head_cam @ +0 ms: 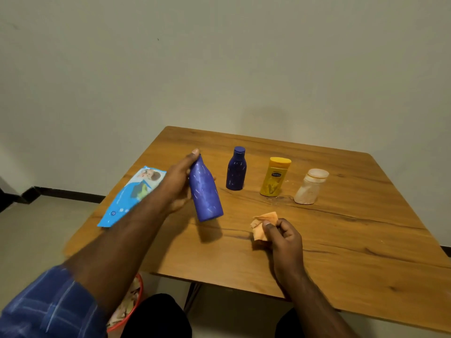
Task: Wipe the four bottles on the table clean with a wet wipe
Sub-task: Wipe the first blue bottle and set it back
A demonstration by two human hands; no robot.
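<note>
Left grip (179,181) clasps slim blue bottle (206,191), right grip (284,236) pinches crumpled wipe (262,226)

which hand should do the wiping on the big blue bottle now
The right hand. It already pinches the crumpled wipe, just beside the big blue bottle. The left hand is busy holding that bottle tilted above the table, so it should keep steadying it.

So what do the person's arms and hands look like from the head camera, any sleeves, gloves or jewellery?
Both hands are bare, with no gloves. The left hand leads back to a forearm that is uncovered up to a blue plaid sleeve, pushed up near the elbow. The right hand and its forearm are bare as far as the frame shows; no sleeve is in view there. I see no watch, ring or bracelet on either side.
</note>
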